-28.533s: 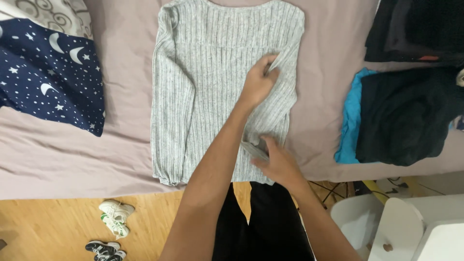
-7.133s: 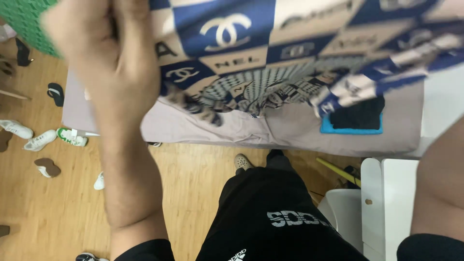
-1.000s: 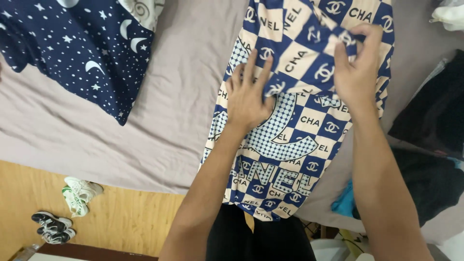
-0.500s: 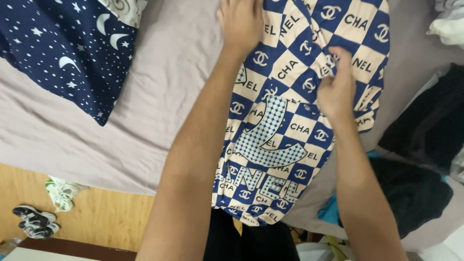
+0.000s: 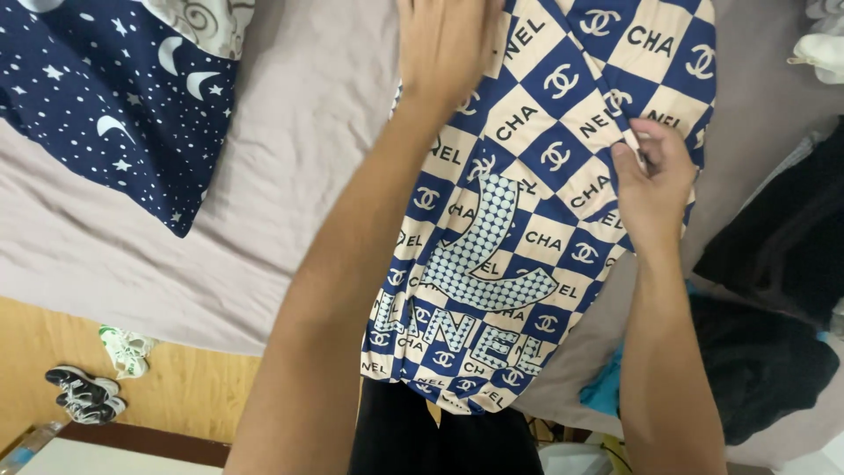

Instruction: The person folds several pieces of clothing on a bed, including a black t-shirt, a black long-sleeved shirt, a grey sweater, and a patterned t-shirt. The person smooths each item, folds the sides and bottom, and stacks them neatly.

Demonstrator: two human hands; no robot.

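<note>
Since half a second earlier, both hands had barely shifted while the view drew closer over the bed. The left hand (image 5: 450, 48) lay flat, fingers spread, pressing the upper part of the blue-and-cream checkered printed fabric garment (image 5: 519, 255), which was spread on the pale mauve bedsheet (image 5: 290, 176) with its lower end hanging over the bed's edge. The right hand (image 5: 655, 180) had pinched a fold at the garment's right border. A navy pillow with white moons and stars (image 5: 97, 97) lay to the left, dark clothes (image 5: 774, 290) to the right, and sneakers (image 5: 88, 396) on the wooden floor (image 5: 189, 396).
</note>
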